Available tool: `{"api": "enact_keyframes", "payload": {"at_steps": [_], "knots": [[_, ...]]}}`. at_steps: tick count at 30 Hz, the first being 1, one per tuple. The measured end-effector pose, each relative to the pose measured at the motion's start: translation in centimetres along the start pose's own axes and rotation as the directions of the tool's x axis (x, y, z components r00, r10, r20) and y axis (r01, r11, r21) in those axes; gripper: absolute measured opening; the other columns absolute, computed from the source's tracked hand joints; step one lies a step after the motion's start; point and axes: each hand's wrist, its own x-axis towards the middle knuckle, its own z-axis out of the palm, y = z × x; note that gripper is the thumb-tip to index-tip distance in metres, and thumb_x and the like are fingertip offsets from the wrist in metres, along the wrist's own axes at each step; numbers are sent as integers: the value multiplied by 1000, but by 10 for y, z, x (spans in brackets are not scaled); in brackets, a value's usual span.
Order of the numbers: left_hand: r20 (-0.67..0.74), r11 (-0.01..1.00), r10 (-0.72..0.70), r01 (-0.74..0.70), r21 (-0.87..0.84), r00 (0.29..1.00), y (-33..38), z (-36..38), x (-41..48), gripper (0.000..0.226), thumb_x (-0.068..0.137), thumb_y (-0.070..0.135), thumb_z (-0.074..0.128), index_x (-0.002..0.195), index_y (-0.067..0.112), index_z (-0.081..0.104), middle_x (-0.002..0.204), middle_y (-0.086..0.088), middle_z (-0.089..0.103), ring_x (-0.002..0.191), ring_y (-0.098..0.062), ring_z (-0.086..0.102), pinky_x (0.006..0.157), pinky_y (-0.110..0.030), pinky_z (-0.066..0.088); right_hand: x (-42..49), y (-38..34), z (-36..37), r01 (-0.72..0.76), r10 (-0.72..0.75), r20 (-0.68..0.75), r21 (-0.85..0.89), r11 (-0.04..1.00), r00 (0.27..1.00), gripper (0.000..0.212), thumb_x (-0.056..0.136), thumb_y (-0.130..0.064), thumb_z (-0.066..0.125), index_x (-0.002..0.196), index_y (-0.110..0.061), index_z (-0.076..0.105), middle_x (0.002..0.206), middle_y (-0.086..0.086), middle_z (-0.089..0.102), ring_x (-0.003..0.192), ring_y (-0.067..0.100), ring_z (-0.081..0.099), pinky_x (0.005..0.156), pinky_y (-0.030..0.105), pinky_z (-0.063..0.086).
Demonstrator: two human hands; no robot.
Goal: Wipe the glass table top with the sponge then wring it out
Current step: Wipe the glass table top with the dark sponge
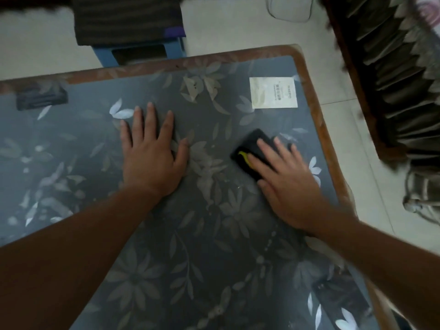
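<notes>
A dark sponge with a yellow streak (250, 152) lies flat on the glass table top (209, 234), near the right edge. My right hand (289, 184) presses down on it, fingers stretched over its near half. My left hand (152, 156) rests flat on the glass at the centre, fingers spread, holding nothing. The glass is grey with a pale leaf and flower pattern and sits in a brown wooden frame (316, 103).
A white paper sachet (273, 92) lies on the glass at the far right corner. A dark flat object (41, 97) sits at the far left. A blue stool with a dark cushion (133, 44) stands beyond the table. A sofa with a fringed cover (400, 79) is on the right.
</notes>
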Motion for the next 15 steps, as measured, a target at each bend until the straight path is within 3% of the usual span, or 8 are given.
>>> {"api": "enact_keyframes", "payload": {"at_steps": [2, 4, 5, 7, 9, 12, 13, 15], "knots": [[-3, 1000, 4, -4, -1, 1000, 0, 0, 1, 68, 98, 59, 24, 156, 24, 24, 166, -11, 10, 153, -30, 1, 122, -55, 1, 28, 29, -8, -185, 186, -59, 24, 982, 981, 56, 103, -43, 23, 157, -33, 22, 168, 5, 15, 154, 33, 12, 123, 58, 12], [4, 1000, 7, -7, 5, 1000, -1, 0, 0, 68, 98, 59, 23, 156, 25, 23, 167, -10, 9, 153, -30, 0, 122, -55, 1, 59, 42, -16, -435, 449, -93, 135, 890, 889, 57, 104, -48, 18, 159, -34, 14, 170, 1, 6, 156, 30, 2, 125, 55, 6], [1, 1000, 3, -3, 10, 1000, -1, 0, 0, 68, 98, 59, 22, 156, 25, 23, 167, -10, 9, 153, -29, 0, 122, -55, 1, 65, 34, -16, -491, 509, -101, 163, 856, 855, 58, 104, -50, 17, 160, -34, 12, 170, 0, 4, 156, 29, -1, 125, 54, 3], [7, 1000, 5, -5, 12, 1000, -1, -1, 0, 68, 98, 59, 21, 156, 24, 23, 167, -10, 10, 153, -30, 1, 122, -55, 1, 43, 0, -5, -443, 457, -123, 123, 888, 881, 59, 104, -50, 17, 160, -33, 14, 169, 1, 7, 155, 31, 3, 124, 56, 5], [15, 1000, 3, -3, 10, 1000, 0, -1, 0, 68, 98, 59, 21, 156, 24, 23, 166, -11, 10, 153, -30, 1, 122, -55, 1, -8, -35, 8, -217, 224, -86, 77, 973, 971, 58, 103, -46, 21, 159, -30, 20, 168, 4, 15, 155, 34, 10, 123, 59, 11], [19, 1000, 16, -15, -12, 1000, -1, -3, -1, 70, 96, 59, 18, 156, 24, 23, 166, -12, 10, 153, -31, 1, 122, -56, 0, -45, -28, 10, -3, 3, -1, 9, 1000, 1000, 54, 103, -40, 25, 156, -29, 27, 166, 6, 22, 153, 36, 16, 122, 60, 13], [19, 1000, 16, -16, -15, 1000, -1, -3, -1, 70, 96, 60, 18, 156, 24, 23, 166, -12, 10, 153, -31, 1, 122, -55, 0, -34, -13, 7, -67, 67, -28, -4, 998, 997, 55, 102, -40, 25, 156, -29, 26, 166, 7, 21, 153, 35, 15, 122, 59, 12], [17, 1000, 17, -17, -18, 1000, -1, -2, 0, 69, 96, 60, 18, 155, 24, 24, 166, -11, 11, 153, -31, 1, 122, -54, -2, 2, 16, -4, -352, 356, -78, 69, 934, 931, 57, 103, -44, 20, 158, -31, 19, 169, 4, 12, 155, 32, 6, 124, 56, 6]]}}
